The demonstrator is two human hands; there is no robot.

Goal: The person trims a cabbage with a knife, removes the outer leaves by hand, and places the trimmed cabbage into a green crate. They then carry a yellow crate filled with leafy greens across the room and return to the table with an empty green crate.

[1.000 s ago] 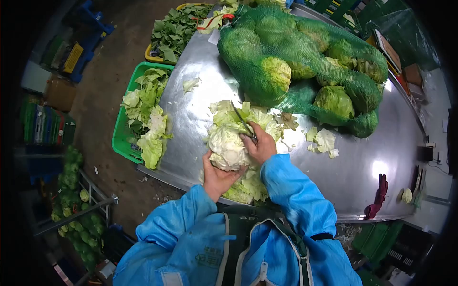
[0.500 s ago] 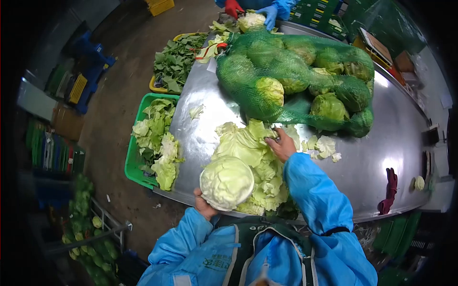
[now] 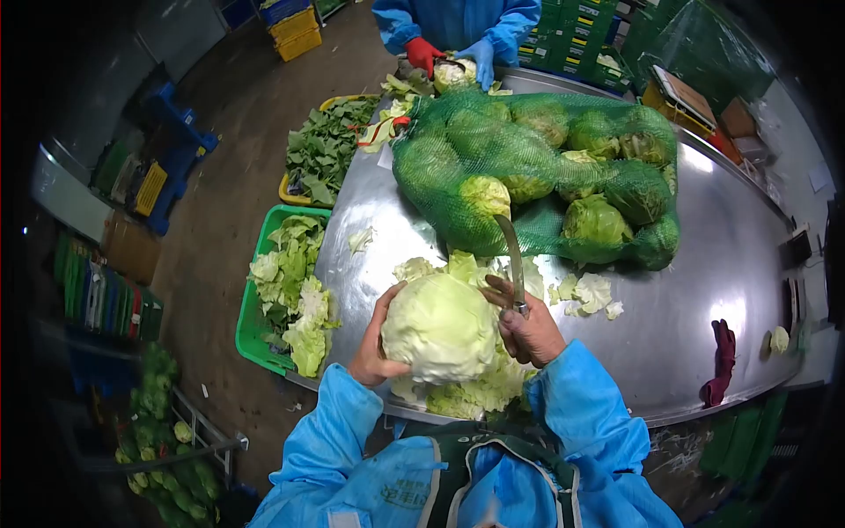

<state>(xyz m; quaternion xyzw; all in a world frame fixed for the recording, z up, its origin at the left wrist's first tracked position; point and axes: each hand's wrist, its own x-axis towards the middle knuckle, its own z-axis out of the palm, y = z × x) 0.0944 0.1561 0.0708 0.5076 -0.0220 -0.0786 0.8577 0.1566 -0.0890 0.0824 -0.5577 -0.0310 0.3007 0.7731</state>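
Note:
My left hand point(image 3: 378, 341) grips a pale green cabbage point(image 3: 440, 328) from its left side, above the near edge of the metal table. At the cabbage's right side, my right hand point(image 3: 526, 326) is closed on a knife point(image 3: 511, 255) with a curved blade pointing up and away from me. Its handle is mostly hidden in the fingers. Loose cabbage leaves point(image 3: 475, 396) lie under and around the cabbage. Beyond the hands rests a green mesh sack point(image 3: 537, 167) full of cabbages.
A green crate point(image 3: 255, 330) of trimmed leaves stands at the table's left edge, with a yellow crate point(image 3: 295, 195) of leaves behind it. Across the metal table point(image 3: 669, 326), a co-worker point(image 3: 458, 26) in gloves handles another cabbage. A dark red glove point(image 3: 723, 361) lies at right.
The cabbage has been raised and moved slightly right in my left hand. My right hand has come off the loose leaves to the cabbage's side, its knife now plainly visible.

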